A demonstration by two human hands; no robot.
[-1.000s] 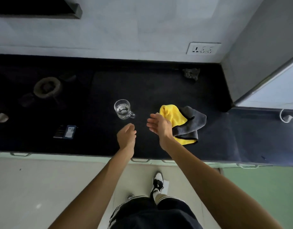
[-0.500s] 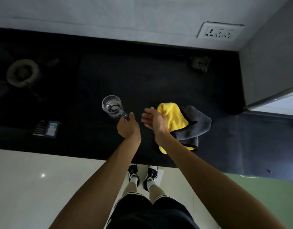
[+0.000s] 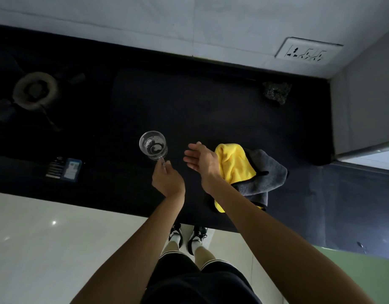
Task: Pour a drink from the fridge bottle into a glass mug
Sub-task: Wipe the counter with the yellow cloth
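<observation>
A clear glass mug (image 3: 153,145) stands upright on the black counter (image 3: 189,115), its handle pointing toward me. My left hand (image 3: 167,179) pinches that handle with its fingertips. My right hand (image 3: 201,160) hovers just right of the mug with fingers spread and empty, above the left edge of a yellow and grey cloth (image 3: 244,170). No bottle is in view.
A stove burner (image 3: 35,89) sits at the back left and a small blue box (image 3: 66,170) lies near the counter's front edge. A dark scrubber (image 3: 276,93) rests at the back right under a wall socket (image 3: 307,54). A grey fridge side (image 3: 364,102) rises at right.
My left hand has moved forward from short of the mug and closed its fingertips on the handle. The right hand stayed open beside the cloth. The camera leaned further over the counter.
</observation>
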